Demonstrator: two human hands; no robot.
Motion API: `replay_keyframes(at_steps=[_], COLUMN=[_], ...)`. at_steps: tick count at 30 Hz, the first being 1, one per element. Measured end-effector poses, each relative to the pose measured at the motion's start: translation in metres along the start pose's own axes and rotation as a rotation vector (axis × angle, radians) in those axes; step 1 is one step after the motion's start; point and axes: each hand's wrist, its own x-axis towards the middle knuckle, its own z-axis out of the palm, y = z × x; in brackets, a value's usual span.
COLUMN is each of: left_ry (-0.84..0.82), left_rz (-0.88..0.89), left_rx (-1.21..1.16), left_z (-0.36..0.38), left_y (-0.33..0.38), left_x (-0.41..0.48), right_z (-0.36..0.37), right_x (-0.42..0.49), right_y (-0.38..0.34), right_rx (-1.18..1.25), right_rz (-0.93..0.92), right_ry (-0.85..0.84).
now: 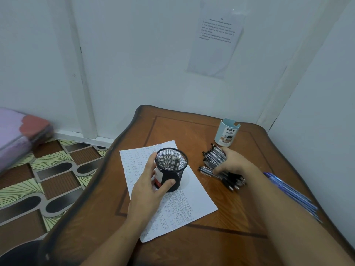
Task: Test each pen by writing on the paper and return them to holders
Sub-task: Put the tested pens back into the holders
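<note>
Black-and-silver pens (214, 156): a loose heap on the wooden table (192, 127), right of centre, just in front of the far holder. Tips and ends stick out on both sides of the hand covering them.

Right hand (234, 162): laid over the heap, fingers curled down round a bunch of the pens, grasping them. Bunch looks still on the tabletop; can't tell if any are lifted.

Black mesh pen holder (171, 169): over the upper half of the paper, mouth open toward the camera, red-and-white label on the side facing the palm. Base at the sheet; contact or slight lift not clear.

Left hand (148, 186): wrapped round the mesh holder from its left, thumb across the near wall, fingers behind. Firm hold.

Paper (194, 200): white sheet lying askew in the middle of the table, covered in rows of small handwritten words, too small to read surely.

Light blue holder (227, 133): upright at the far right of the table, printed "DIY desk organizer", apart from both hands.

Blue pens (288, 191): several in a row along the right table edge, partly behind the right forearm.

Surroundings: printed notice (217, 39) stuck to the white wall; patterned floor (57, 169) at left; purple folded bedding (11, 137) far left, blurred.
</note>
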Motion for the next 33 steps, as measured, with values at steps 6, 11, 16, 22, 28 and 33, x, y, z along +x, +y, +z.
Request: replay_keyframes(at_steps=[6, 11, 16, 22, 28, 33], left_ry=[0.004, 0.005, 0.003, 0.001, 0.002, 0.002], left_rz=[0.001, 0.001, 0.002, 0.002, 0.002, 0.000], left_rx=[0.024, 0.025, 0.016, 0.009, 0.014, 0.010], left_z=[0.001, 0.000, 0.000, 0.000, 0.000, 0.000], left_y=[0.002, 0.001, 0.002, 0.005, 0.007, 0.006], left_x=[0.000, 0.000, 0.000, -0.001, -0.002, -0.002], right_z=[-0.001, 0.001, 0.001, -0.001, -0.003, -0.003], right_x=[-0.009, -0.015, -0.012, -0.012, -0.011, -0.013], right_y=[0.001, 0.003, 0.005, 0.003, -0.002, -0.009], right_rx=[0.051, 0.086, 0.092, 0.159, 0.130, 0.066], right_rz=[-0.108, -0.178, -0.193, -0.190, -0.201, -0.200], right_ry=[-0.007, 0.000, -0.017, 0.001, 0.003, 0.025])
